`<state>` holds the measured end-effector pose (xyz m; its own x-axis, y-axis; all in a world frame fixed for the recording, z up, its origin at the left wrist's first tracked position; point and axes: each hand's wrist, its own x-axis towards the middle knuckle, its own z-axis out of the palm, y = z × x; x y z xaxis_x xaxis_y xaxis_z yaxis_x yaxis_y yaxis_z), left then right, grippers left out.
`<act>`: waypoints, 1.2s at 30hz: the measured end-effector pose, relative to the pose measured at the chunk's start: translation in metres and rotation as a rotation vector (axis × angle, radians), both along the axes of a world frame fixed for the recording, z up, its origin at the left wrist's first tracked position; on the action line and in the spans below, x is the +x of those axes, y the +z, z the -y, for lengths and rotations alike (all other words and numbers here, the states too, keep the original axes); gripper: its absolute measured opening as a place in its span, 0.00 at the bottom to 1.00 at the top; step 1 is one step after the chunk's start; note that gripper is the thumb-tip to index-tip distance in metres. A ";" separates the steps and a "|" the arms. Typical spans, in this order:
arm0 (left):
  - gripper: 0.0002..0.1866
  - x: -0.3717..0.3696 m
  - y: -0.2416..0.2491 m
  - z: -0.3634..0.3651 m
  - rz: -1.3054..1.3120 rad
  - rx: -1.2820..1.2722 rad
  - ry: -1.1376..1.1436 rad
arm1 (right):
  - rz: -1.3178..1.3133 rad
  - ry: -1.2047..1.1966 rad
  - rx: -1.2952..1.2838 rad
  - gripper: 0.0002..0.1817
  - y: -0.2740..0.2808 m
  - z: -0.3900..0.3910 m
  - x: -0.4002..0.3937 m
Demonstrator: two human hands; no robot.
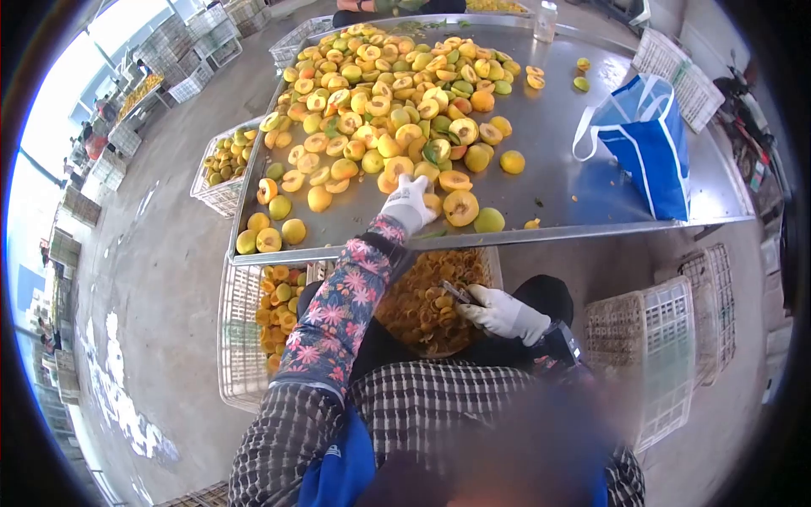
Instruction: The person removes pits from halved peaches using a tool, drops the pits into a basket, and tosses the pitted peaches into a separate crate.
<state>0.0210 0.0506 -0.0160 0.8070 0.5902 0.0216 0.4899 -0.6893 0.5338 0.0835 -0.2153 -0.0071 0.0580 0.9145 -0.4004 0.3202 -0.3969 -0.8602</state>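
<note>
My left hand (408, 205), in a white glove, reaches over the near edge of the metal table among the cut yellow peaches (397, 165). Its fingers are stretched out and apart, touching or just above the fruit; a peach half (432, 203) lies right beside them. Lower down, my right hand (497, 313), also gloved, is closed around a small metal hand tool (457, 292) whose working end I cannot make out. That hand hangs above a container of peach scraps (431, 291) between my knees. A larger peach half (460, 208) faces up near the edge.
A blue bag (646, 144) stands on the metal table (557, 190) at right, with a clear jar (546, 21) behind. Crates of peaches stand left, one beside the table (221, 190), one below (241, 338). Pale crates (642, 355) sit at right. Another person (397, 7) sits opposite.
</note>
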 end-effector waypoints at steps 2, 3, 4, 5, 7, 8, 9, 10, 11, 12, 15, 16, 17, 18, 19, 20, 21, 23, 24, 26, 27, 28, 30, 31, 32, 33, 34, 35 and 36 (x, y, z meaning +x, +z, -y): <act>0.29 0.000 -0.030 -0.012 0.018 -0.029 -0.041 | -0.041 0.004 0.117 0.13 0.000 -0.002 0.002; 0.33 -0.009 -0.035 -0.013 0.139 -0.050 -0.047 | 0.019 -0.035 0.153 0.13 -0.004 -0.007 0.003; 0.35 -0.016 -0.032 -0.015 0.164 -0.122 -0.045 | 0.078 -0.073 0.195 0.13 -0.009 -0.011 0.004; 0.32 -0.023 -0.013 -0.011 0.117 -0.253 0.016 | -0.055 -0.141 0.151 0.14 -0.006 -0.014 0.004; 0.26 -0.034 -0.036 -0.023 0.563 -0.885 0.002 | -0.333 -0.310 0.097 0.15 0.012 -0.022 0.001; 0.25 -0.048 0.006 -0.001 0.631 -1.165 0.180 | -0.376 -0.385 0.179 0.15 0.013 -0.027 0.000; 0.22 -0.058 0.027 0.014 0.757 -1.372 0.218 | -0.423 -0.458 0.260 0.15 0.010 -0.033 0.000; 0.20 -0.060 0.019 0.016 0.858 -1.426 0.135 | -0.472 -0.530 0.337 0.15 0.009 -0.039 -0.001; 0.19 -0.062 0.015 0.024 0.890 -1.500 0.156 | -0.499 -0.562 0.406 0.19 0.011 -0.047 -0.002; 0.18 -0.062 0.013 0.033 0.918 -1.576 0.178 | -0.383 -0.562 0.542 0.23 -0.004 -0.060 -0.002; 0.17 -0.054 0.011 0.061 1.024 -1.686 0.178 | 0.142 -0.492 0.763 0.22 0.021 -0.081 -0.028; 0.17 -0.056 0.014 0.062 1.106 -1.731 0.210 | 0.075 -0.500 0.736 0.23 -0.004 -0.089 -0.026; 0.17 -0.061 0.033 0.067 1.190 -1.776 0.243 | -0.044 -0.536 0.727 0.23 -0.013 -0.093 -0.028; 0.17 -0.066 0.045 0.071 1.276 -1.821 0.281 | -0.163 -0.569 0.713 0.23 -0.019 -0.096 -0.030; 0.17 -0.070 0.045 0.072 1.309 -1.810 0.207 | -0.187 -0.557 0.764 0.23 -0.026 -0.100 -0.029; 0.17 -0.069 0.034 0.070 1.276 -1.721 0.189 | -0.214 -0.548 0.808 0.22 -0.033 -0.104 -0.029; 0.17 -0.066 0.014 0.066 1.237 -1.638 0.183 | -0.245 -0.542 0.841 0.22 -0.038 -0.103 -0.032; 0.18 -0.073 0.008 0.083 1.203 -1.510 0.242 | -0.271 -0.565 0.622 0.21 -0.011 -0.093 -0.040; 0.20 -0.075 0.000 0.083 1.095 -1.455 0.306 | -0.268 -0.535 0.571 0.20 -0.009 -0.088 -0.040; 0.25 -0.067 -0.007 0.082 1.280 -1.720 0.393 | -0.295 -0.496 0.511 0.20 -0.010 -0.086 -0.036; 0.27 -0.067 -0.003 0.079 1.280 -1.736 0.413 | -0.289 -0.494 0.539 0.20 -0.014 -0.086 -0.035; 0.29 -0.070 0.002 0.077 1.281 -1.749 0.429 | -0.225 -0.475 0.577 0.20 -0.015 -0.086 -0.033; 0.33 -0.075 0.010 0.075 1.262 -1.765 0.422 | 0.033 -0.403 0.662 0.21 -0.004 -0.084 -0.029; 0.35 -0.077 0.012 0.074 1.237 -1.770 0.399 | 0.192 -0.367 0.704 0.22 0.005 -0.083 -0.027; 0.37 -0.077 0.013 0.073 1.206 -1.776 0.376 | 0.302 -0.300 0.725 0.22 0.017 -0.085 -0.028; 0.37 -0.074 0.009 0.072 1.193 -1.735 0.362 | 0.410 -0.235 0.744 0.23 0.027 -0.088 -0.028; 0.38 -0.068 0.004 0.071 1.179 -1.692 0.345 | 0.517 -0.171 0.762 0.24 0.034 -0.091 -0.029; 0.39 -0.065 0.005 0.072 1.164 -1.649 0.326 | 0.668 -0.130 0.760 0.22 0.039 -0.093 -0.031; 0.39 -0.066 0.006 0.073 1.146 -1.649 0.328 | 0.693 -0.109 0.747 0.21 0.043 -0.094 -0.033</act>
<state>-0.0455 -0.0219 -0.0099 0.6960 0.6693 -0.2600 -0.4794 0.7028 0.5256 0.0507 -0.1209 0.0357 0.1576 0.8923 0.4230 0.8352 0.1081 -0.5392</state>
